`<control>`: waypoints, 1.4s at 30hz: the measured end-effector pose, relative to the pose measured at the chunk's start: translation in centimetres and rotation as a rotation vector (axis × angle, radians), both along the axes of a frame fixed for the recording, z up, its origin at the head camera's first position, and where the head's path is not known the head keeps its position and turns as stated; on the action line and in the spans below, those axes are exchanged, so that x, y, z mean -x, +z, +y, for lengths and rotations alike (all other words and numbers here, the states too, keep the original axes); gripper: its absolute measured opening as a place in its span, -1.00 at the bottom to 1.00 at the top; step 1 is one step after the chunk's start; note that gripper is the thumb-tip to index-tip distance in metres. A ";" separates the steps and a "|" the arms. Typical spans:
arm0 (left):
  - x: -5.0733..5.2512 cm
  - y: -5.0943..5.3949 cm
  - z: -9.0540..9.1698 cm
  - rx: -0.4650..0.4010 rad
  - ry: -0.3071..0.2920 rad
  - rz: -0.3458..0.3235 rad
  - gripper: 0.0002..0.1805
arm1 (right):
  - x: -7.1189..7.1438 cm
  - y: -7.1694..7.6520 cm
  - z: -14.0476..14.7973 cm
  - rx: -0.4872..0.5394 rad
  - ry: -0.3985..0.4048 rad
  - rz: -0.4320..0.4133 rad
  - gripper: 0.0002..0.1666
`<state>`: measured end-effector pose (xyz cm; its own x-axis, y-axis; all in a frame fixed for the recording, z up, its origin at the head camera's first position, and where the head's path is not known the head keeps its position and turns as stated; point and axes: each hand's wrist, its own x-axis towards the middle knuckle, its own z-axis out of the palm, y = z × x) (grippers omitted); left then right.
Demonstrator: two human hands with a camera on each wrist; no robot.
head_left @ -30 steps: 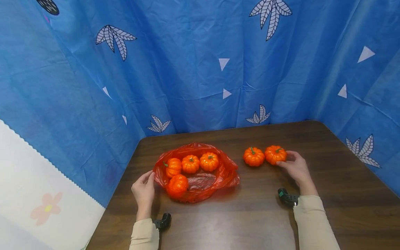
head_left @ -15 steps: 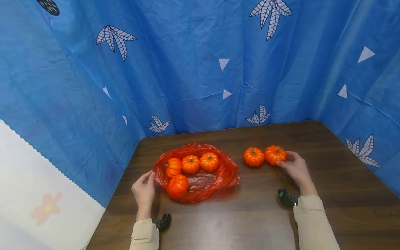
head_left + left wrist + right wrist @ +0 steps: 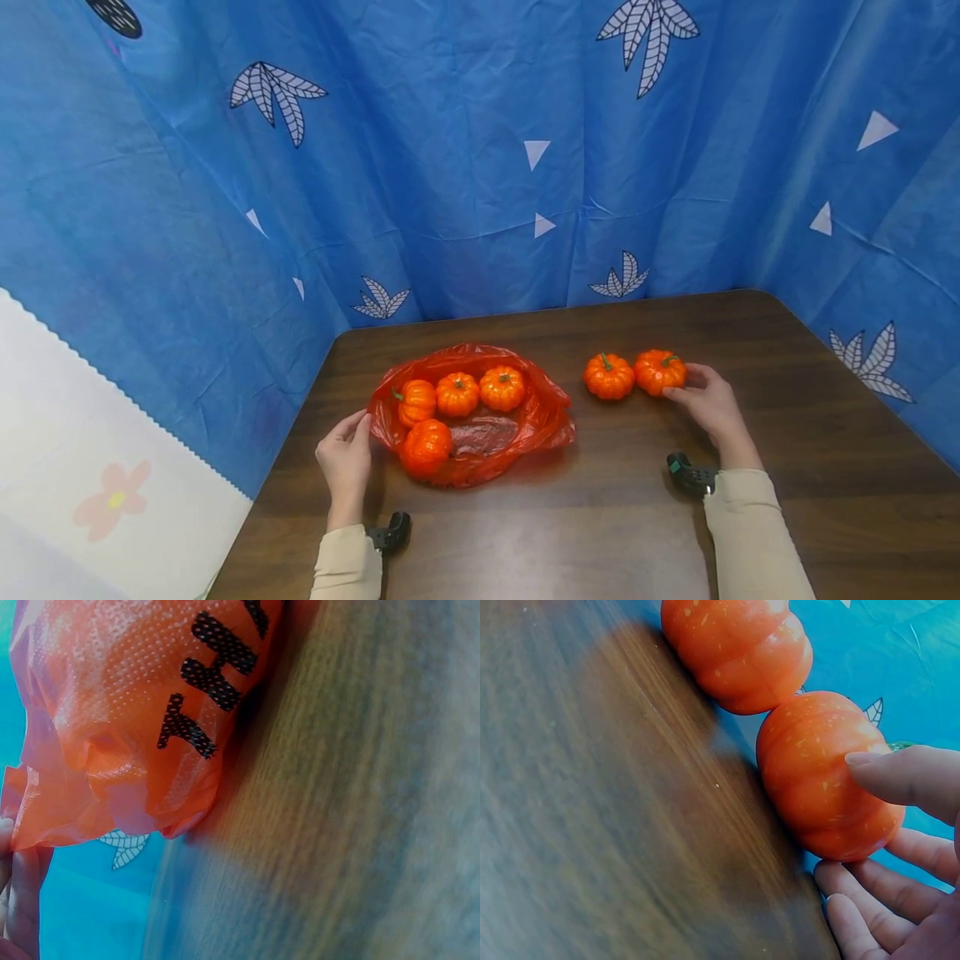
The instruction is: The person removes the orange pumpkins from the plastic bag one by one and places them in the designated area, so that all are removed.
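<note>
An orange-red plastic bag [image 3: 551, 408] lies with its mouth spread wide, and several small orange pumpkins [image 3: 457, 393] sit inside it. My left hand [image 3: 347, 458] pinches the bag's left rim between thumb and fingers. In the left wrist view black letters show on the bag's side [image 3: 112, 712]. To the right, two more pumpkins stand side by side on the table. My right hand [image 3: 708, 406] holds the right-hand pumpkin [image 3: 658, 372], thumb on its near face and fingers round its side and underside. Beside it, the other pumpkin [image 3: 739, 652] touches it in the right wrist view.
Everything lies on a dark wooden table [image 3: 555, 533]. A blue curtain [image 3: 465, 183] with leaf prints hangs behind it and along the sides. White cloth [image 3: 60, 467] with a flower hangs at the left. A black wrist device [image 3: 690, 473] is on each wrist.
</note>
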<state>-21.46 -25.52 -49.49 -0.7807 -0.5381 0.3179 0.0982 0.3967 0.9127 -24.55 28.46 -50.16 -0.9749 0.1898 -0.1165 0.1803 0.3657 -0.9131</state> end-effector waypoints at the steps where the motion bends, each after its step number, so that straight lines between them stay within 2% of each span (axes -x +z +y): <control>1: 0.0 0.0 0.0 0.001 0.001 0.000 -0.73 | 0.0 0.0 0.0 -0.001 0.003 0.001 -0.05; 11: 0.0 0.0 0.0 -0.013 -0.003 -0.013 -0.69 | 0.2 0.1 0.4 0.004 0.028 0.014 0.01; 17: -0.1 0.1 0.1 -0.021 -0.003 -0.014 -0.70 | -0.3 0.3 1.3 0.009 0.054 0.011 0.08; 21: 0.1 0.1 0.1 -0.024 0.000 -0.013 -0.71 | -1.0 1.3 2.2 -0.010 0.009 0.009 0.08; 26: 0.1 0.1 0.1 -0.016 0.001 0.016 -0.74 | -1.5 3.2 2.4 -0.047 -0.099 0.059 0.01; 28: 0.0 0.0 0.0 -0.021 0.006 0.014 -0.75 | -1.5 3.8 2.2 -0.060 -0.120 0.086 -0.01; 35: -0.2 0.2 0.1 -0.020 0.004 -0.002 -0.74 | -1.5 4.8 1.2 -0.109 -0.122 0.122 -0.09; 42: -0.2 0.3 0.1 -0.012 0.000 -0.012 -0.74 | -1.9 6.0 -0.1 -0.101 -0.092 0.163 -0.16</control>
<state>-21.29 -25.40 -49.14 -0.7842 -0.5420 0.3022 0.0872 0.3860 0.9184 -22.66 28.40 -44.19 -0.9573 0.2816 0.0658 0.0697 0.4455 -0.8926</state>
